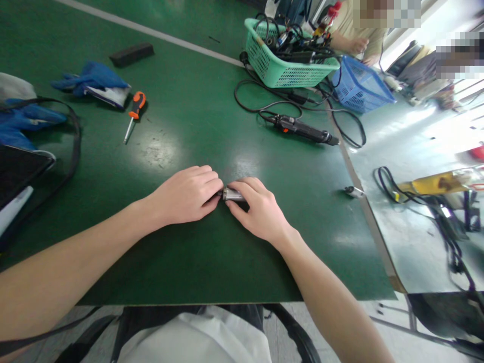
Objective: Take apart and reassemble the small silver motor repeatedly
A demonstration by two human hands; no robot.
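Green work surface (196, 116) spreads across most of the view, with a paler bench (408, 252) adjoining it on the right. At the far side, a co-worker's hand (359, 46) shows behind a green basket (287, 75) heaped with cords and tools and, beside it, a smaller blue basket (363, 96). Before them lies a corded black power driver (306, 131).

Close to the near edge, the person's left hand (192, 194) and right hand (257, 206) meet fingertip to fingertip. Off to the left rests an orange-handled screwdriver (136, 106), well apart from both. The metal cylinder (232, 195) is low over the surface between the hands: the right thumb and fingers wrap its body, the left ones pinch narrowly at its dark end. A loose metal part (354, 191) sits at the right border.

Smallest is that dark end (220, 192); whether it is a separate piece cannot be told. The step in hand looks like two-handed handling of the cylinder; the next move seems to call for a steady right hold and fine left fingertip control.
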